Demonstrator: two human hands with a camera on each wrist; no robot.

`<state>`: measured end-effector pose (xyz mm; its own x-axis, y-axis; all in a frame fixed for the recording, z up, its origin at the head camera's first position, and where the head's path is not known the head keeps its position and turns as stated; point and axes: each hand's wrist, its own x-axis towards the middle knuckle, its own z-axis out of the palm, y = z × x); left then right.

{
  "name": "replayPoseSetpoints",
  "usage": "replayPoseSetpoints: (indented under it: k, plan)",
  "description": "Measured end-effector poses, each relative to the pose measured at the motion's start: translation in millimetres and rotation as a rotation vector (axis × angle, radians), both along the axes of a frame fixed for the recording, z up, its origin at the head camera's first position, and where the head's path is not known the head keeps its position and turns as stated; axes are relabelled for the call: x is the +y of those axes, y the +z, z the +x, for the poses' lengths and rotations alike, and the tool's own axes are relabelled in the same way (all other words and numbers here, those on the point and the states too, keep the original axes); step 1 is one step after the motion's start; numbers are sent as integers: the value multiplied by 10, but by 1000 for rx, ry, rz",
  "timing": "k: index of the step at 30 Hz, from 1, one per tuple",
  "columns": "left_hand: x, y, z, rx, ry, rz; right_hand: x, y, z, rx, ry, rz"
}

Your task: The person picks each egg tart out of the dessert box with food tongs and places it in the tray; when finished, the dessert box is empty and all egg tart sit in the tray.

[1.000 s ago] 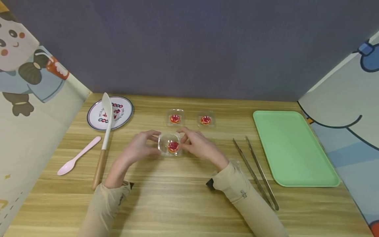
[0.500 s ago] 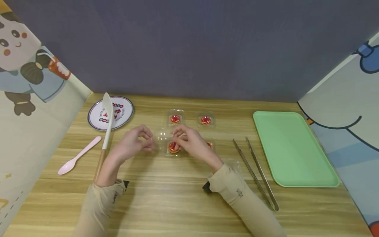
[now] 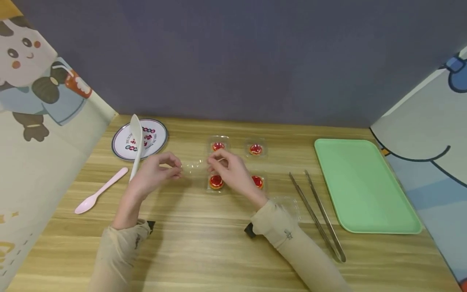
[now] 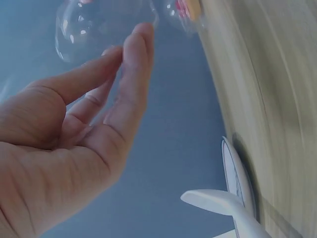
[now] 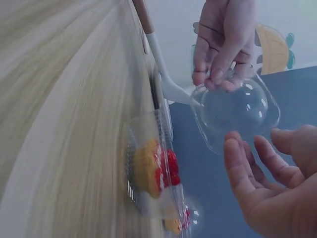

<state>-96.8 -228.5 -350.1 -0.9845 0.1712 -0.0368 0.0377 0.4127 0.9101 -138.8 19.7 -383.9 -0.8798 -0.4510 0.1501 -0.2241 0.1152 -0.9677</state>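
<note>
Your lid [image 5: 245,111] has just come away from over the front-left tart [image 3: 216,182], which now looks uncovered, its unlidding seemingly done (another clear piece [image 3: 289,205] lies near the tongs [image 3: 324,213]). Your left hand [image 3: 155,172] pinches the raised lid; whether your right hand [image 3: 233,170] grips it too, I can't tell.

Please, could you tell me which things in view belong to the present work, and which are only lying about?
Seemingly in the work:
clear lid, pinched by the left hand
right hand, close to the lid
four tarts

Seemingly just lying about:
plate
long utensil, across the plate
pink spoon
tongs
green tray

Unsure: clear piece near the tongs.
</note>
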Motion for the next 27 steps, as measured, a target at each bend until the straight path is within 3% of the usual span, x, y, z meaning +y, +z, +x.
replayPoseSetpoints:
  k: [5, 10, 15, 27]
  plan:
    - [-38, -20, -18, 10, 60, 18, -116, -35, -44, 92, -39, 115]
    - [-108, -20, -34, 9, 150, 107, -229, -20, -68, 84, -47, 148]
    - [-207, -30, -33, -9, 173, 161, -372, 3, -72, 105, -52, 218]
    - [-370, -131, -82, -23, 173, -115, -626, -14, -72, -19, 13, 311]
